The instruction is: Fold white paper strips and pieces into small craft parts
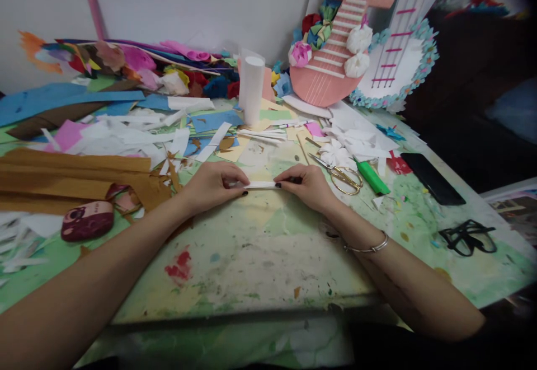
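A narrow white paper strip [260, 185] lies on the paint-stained green table [260, 258] between my two hands. My left hand [213, 184] pinches its left end with fingers closed. Closed on the strip's right end is my right hand [308, 184], with a silver bangle on that wrist. Gold-handled scissors [343, 175] lie just right of my right hand, and a green marker-like tool [371, 176] lies beside them.
Brown paper sheets [62, 177] and a dark red pouch [87, 220] lie at the left. White scraps, coloured paper and a white paper roll [253, 89] fill the back. A pink paper guitar [335, 62] leans at the back right. A black phone [432, 178] and black glasses [467, 237] lie right.
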`<state>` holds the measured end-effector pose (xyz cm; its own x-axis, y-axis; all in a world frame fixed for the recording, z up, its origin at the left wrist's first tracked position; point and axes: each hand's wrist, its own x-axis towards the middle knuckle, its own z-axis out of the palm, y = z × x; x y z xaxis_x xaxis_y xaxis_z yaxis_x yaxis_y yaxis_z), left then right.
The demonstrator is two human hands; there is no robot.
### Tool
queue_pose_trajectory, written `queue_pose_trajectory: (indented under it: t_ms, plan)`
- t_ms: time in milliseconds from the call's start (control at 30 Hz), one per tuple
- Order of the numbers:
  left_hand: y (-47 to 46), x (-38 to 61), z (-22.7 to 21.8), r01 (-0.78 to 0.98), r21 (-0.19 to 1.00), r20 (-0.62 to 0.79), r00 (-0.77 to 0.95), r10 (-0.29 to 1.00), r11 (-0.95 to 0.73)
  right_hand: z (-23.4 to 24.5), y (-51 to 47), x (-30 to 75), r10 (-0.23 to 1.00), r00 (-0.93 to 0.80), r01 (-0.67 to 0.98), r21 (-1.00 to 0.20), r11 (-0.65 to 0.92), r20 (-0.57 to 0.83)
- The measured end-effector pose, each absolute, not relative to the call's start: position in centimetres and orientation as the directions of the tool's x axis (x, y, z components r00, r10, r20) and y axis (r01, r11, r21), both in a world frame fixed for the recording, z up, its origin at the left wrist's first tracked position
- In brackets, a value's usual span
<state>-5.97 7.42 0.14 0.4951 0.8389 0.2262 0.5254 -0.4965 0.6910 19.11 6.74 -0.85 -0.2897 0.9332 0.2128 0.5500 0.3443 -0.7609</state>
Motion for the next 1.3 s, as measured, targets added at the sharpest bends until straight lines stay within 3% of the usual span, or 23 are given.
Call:
queue_pose_trajectory:
  t_ms: [300, 500, 633, 767, 1100, 1300]
  plan:
    - [7.4, -6.2, -0.5, 0.575, 0.690, 0.237, 0.394, 0.888, -0.439, -0.8, 6.7, 19.2, 0.930, -0.305, 0.525, -0.778, 0.344, 0.205]
    - [7.6, -6.2, -0.7, 0.546, 0.619, 0.324, 0.478, 0.816, -0.565, -0.6, 6.6, 19.2, 0.899, -0.364, 0.530, -0.740, 0.415, 0.244]
    - [7.6, -6.1, -0.5, 0.504, 0.565, 0.353, 0.567, 0.744, -0.653, -0.5, 6.3, 18.9, 0.873, -0.369, 0.449, -0.761, 0.468, 0.319]
    - [7.2, -5.8, -0.3, 0.471, 0.557, 0.360, 0.605, 0.710, -0.684, -0.3, 6.1, 18.7, 0.901, -0.329, 0.307, -0.870, 0.386, 0.284]
    - [6.5, -5.3, 0.3, 0.430, 0.677, 0.319, 0.560, 0.765, -0.597, 0.0, 6.0, 18.4, 0.955, -0.275, 0.118, -0.982, 0.149, 0.112]
    - [6.1, -5.1, 0.9, 0.438, 0.723, 0.301, 0.495, 0.815, -0.534, 0.2, 5.7, 18.4, 0.949, -0.290, 0.120, -0.979, 0.168, 0.127]
